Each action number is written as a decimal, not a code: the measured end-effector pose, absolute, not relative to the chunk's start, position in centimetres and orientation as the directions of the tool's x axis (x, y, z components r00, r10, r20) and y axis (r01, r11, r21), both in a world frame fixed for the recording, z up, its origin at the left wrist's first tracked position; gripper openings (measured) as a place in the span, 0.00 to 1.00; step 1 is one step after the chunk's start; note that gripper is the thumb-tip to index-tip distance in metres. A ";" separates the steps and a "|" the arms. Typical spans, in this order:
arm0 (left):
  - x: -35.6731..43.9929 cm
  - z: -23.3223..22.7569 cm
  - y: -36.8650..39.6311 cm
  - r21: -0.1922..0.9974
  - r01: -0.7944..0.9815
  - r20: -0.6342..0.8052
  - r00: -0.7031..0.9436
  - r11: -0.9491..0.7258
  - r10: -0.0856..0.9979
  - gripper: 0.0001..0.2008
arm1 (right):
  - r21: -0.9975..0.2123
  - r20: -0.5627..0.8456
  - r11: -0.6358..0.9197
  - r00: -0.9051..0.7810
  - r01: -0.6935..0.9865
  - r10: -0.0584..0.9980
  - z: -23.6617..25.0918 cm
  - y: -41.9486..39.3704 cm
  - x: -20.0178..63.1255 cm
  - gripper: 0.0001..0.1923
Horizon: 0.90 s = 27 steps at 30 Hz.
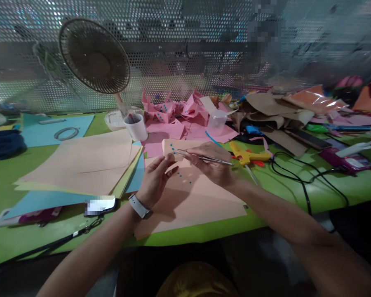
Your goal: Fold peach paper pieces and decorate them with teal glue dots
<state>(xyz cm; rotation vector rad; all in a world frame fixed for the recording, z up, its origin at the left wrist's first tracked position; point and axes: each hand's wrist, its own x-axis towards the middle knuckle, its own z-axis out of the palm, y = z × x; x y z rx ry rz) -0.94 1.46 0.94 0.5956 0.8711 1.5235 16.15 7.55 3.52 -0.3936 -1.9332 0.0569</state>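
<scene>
My left hand (156, 175), with a white watch on its wrist, holds a folded peach paper piece (179, 146) that carries small blue dots. My right hand (212, 161) grips metal tweezers (204, 157) whose tips touch the piece near the dots. Both hands hover over a peach sheet (198, 198) lying on the green table (297, 189), and a few blue dots sit on that sheet too.
A stack of peach, yellow and blue sheets (80, 165) lies to the left, with a phone (100, 205) near the front edge. A white cup (136, 127), a desk fan (94, 55), pink folded papers (179, 111), a yellow glue gun (249, 156) and black cables (303, 177) surround the hands.
</scene>
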 end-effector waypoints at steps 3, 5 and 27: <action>-1.0 0.9 1.5 0.800 -0.600 -0.121 -0.155 0.003 0.980 0.10 | -0.225 0.883 0.942 -0.356 0.251 0.306 3.6 7.4 16.2 0.04; -1.0 0.8 1.6 0.795 -0.607 -0.132 -0.163 0.006 0.978 0.09 | -0.227 0.878 0.944 -0.369 0.241 0.305 3.6 7.3 16.2 0.05; -1.1 1.1 1.4 0.837 -0.547 -0.110 -0.154 0.008 0.982 0.10 | -0.150 0.879 0.960 -0.413 0.237 0.239 3.8 6.7 16.4 0.03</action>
